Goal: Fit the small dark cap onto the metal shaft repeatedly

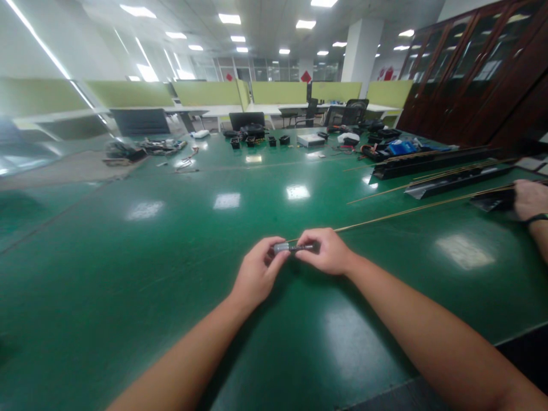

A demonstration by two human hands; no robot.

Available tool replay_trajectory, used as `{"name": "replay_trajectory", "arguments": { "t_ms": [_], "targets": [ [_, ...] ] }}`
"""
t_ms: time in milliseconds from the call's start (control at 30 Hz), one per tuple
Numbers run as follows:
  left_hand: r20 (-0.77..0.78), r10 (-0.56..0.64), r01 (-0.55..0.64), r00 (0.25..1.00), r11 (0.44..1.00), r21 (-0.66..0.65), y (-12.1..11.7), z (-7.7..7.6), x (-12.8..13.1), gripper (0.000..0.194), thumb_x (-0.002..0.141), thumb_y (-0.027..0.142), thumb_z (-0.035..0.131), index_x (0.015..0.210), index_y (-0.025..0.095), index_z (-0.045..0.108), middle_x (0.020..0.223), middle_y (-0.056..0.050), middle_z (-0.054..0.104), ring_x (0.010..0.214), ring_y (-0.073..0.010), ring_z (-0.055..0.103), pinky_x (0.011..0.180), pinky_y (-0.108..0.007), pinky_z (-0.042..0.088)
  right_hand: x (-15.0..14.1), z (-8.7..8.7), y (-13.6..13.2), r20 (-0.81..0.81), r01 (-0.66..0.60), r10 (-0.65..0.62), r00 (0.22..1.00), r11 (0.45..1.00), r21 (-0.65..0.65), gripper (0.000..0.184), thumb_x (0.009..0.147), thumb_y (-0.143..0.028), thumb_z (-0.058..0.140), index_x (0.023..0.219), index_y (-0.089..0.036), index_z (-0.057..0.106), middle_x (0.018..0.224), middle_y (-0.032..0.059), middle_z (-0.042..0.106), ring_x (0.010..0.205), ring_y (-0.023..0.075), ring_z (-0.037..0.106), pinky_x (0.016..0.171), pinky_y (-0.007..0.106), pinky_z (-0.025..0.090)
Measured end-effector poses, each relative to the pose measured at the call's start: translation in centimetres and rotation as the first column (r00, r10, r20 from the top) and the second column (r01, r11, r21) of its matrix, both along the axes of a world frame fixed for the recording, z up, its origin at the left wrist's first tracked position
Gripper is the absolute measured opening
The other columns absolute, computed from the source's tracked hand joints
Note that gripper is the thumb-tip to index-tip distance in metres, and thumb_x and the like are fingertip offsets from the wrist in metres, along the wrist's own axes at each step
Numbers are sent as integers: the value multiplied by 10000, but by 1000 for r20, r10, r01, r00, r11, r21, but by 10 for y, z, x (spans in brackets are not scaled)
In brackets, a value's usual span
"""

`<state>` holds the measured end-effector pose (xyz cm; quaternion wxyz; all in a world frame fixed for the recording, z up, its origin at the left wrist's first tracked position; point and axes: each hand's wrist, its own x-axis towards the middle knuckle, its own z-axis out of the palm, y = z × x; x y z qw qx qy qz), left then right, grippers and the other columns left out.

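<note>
My left hand [256, 274] and my right hand [327, 251] meet over the green table [149, 274], fingers pinched. Between them they hold a small dark rod-like part with a grey cap [293, 248]; the left fingers grip the grey end, the right fingers the dark end. A long thin brass-coloured rod [406, 210] runs from beside my right hand away to the right across the table.
Black long trays [432, 162] and more thin rods lie at the right. Another person's hand with a dark wristband [531, 200] rests at the right edge. Small black parts, boxes and cables [274, 140] sit at the far side. Chairs and green partitions stand behind.
</note>
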<state>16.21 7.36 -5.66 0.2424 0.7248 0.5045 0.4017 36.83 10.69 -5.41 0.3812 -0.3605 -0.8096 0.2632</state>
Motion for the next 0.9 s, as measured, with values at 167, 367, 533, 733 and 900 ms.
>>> {"name": "replay_trajectory", "arguments": {
  "t_ms": [167,367,533,733,900],
  "targets": [
    [-2,3,-3,1000,1000,9,0,-1,-1,243,890,365,606,1074,210,642,978,-16,668,798,-144,595,739,-256,477,0,1,-1,-1,14,-14,1000,1000,-16,109,785,-261,700,794,-153,693,743,25,689,682,147,608,653,249,440],
    [-3,1,-1,1000,1000,9,-1,1,-1,246,893,361,598,1080,208,643,992,-23,671,826,-151,606,752,-259,485,0,0,-1,2,15,-15,1000,1000,-8,106,791,-260,695,799,-154,697,744,24,691,687,147,609,663,252,443],
    [2,-2,2,1000,1000,8,-1,3,0,256,889,377,593,1065,199,650,982,-34,679,819,-162,615,751,-271,499,0,0,0,-2,14,-14,1000,1000,-9,97,790,-250,694,811,-155,699,757,24,696,695,146,613,672,252,446],
    [10,9,-9,1000,1000,12,-1,4,1,276,882,392,589,1062,193,655,996,-51,688,849,-179,628,791,-295,517,0,2,-1,4,20,-19,1000,999,-34,103,791,-260,691,804,-158,699,753,23,697,694,147,610,668,251,440],
    [3,36,-36,999,999,14,-1,5,0,286,880,399,581,1058,188,657,987,-60,691,831,-186,625,792,-306,527,1,3,-1,-11,32,-32,999,999,-40,96,785,-257,688,785,-161,690,728,17,681,678,146,595,649,248,432]
  ]
}}
